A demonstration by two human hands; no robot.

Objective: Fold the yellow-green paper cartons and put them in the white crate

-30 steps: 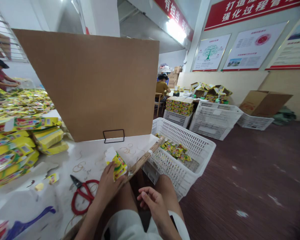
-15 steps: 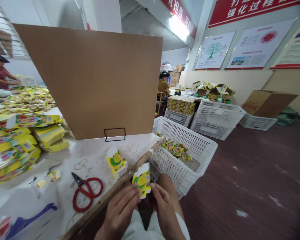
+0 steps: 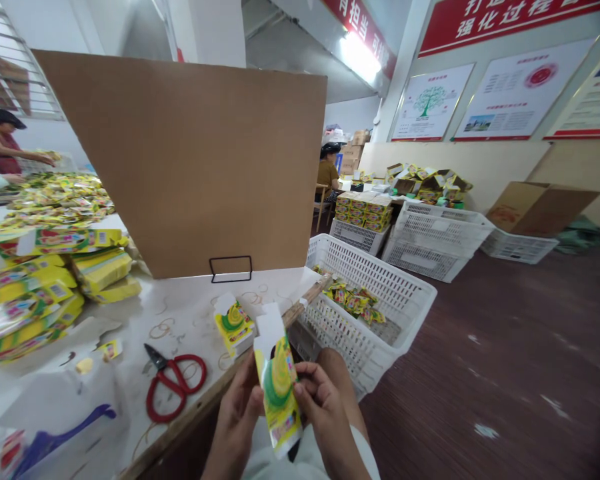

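A yellow carton (image 3: 279, 385) with a green and yellow fruit print is between my hands above my lap, its white flap standing up at the far end. My left hand (image 3: 236, 413) grips its left edge, thumb on the near side. On the right edge, my right hand (image 3: 321, 408) pinches it with thumb and curled fingers. Beyond them, another small yellow carton (image 3: 234, 325) lies by the table's wooden edge, a white flap raised. Red-handled scissors (image 3: 173, 383) rest on the table to the left of my left hand.
A tall cardboard sheet (image 3: 195, 167) stands at the table's back by a black wire stand (image 3: 231, 269). Flattened yellow cartons (image 3: 25, 307) are stacked at left. A white crate (image 3: 405, 303) with small packets (image 3: 355, 301) stands at right. Two people work farther off.
The carton in my hands has turned and come nearer, showing a longer printed face and its raised white flap. My left hand has shifted to its left edge.
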